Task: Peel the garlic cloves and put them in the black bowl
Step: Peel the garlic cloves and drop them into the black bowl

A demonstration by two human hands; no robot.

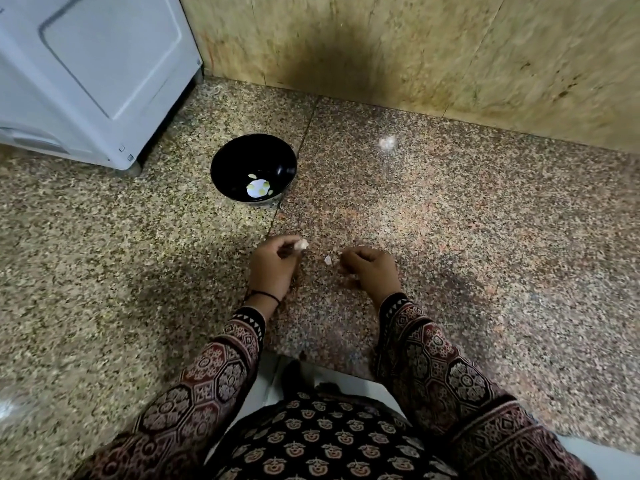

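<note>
we are pinching a garlic clove at the fingertips of our left hand, the fingers curling in around it. the clove is looking pale and mostly bare, but it is too small and blurred for us to be telling its long axis or whether any skin is clinging on. our right hand is hovering near the left, not touching the clove, with its fingers curling under; we cannot tell whether it is gripping anything. a scrap of peel is showing just off its fingertips, between the two hands, over the speckled counter.

the black bowl is sitting ahead of us and a little to the left, almost straight beyond the left hand and apart from it, with a few peeled cloves lying at its bottom. the left hand, carrying the clove, is the nearer one, so we are judging the coming move to be a short reach forward once the clove is clean. a white appliance is standing further left, near the bowl but not touching it.
</note>
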